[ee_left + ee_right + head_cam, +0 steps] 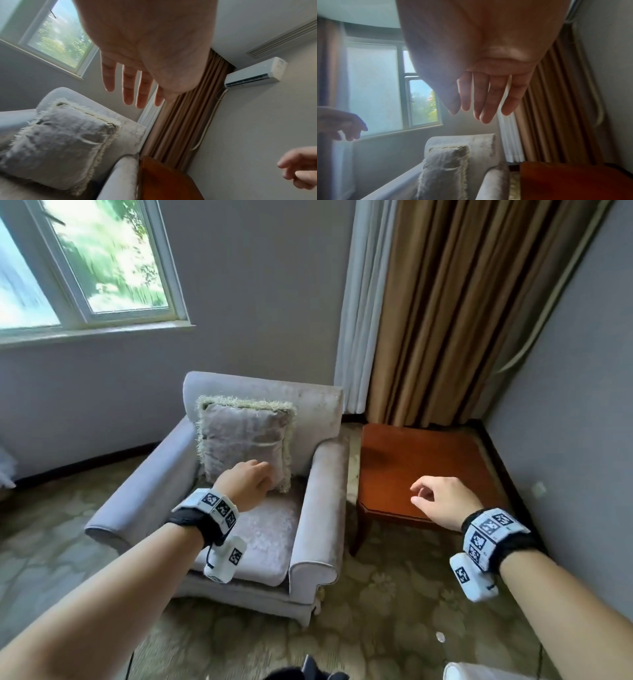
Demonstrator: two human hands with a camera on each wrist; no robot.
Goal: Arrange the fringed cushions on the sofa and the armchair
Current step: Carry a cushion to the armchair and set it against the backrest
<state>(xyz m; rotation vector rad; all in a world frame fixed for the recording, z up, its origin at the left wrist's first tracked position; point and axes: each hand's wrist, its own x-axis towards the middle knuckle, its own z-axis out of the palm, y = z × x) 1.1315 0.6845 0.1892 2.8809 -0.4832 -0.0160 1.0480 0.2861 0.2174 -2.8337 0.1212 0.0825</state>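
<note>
My left fingers (pixel 127 86) hang straight and loose, gripping nothing, my left hand (pixel 245 482) just before the fringed cushion (pixel 243 440), which stands upright against the armchair (pixel 308 542) back. Armchair step looks nearly settled; perhaps one squaring nudge. Both armrests hem it in. My right hand (pixel 442 501) hovers slack and empty over the side table (pixel 411 460).

Wooden side table (pixel 421 470) beside brown curtain (pixel 455 313).

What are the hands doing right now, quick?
Left hand: open, holding nothing, in front of the fringed cushion.
Right hand: open, loosely curled, empty, above the wooden table.
</note>
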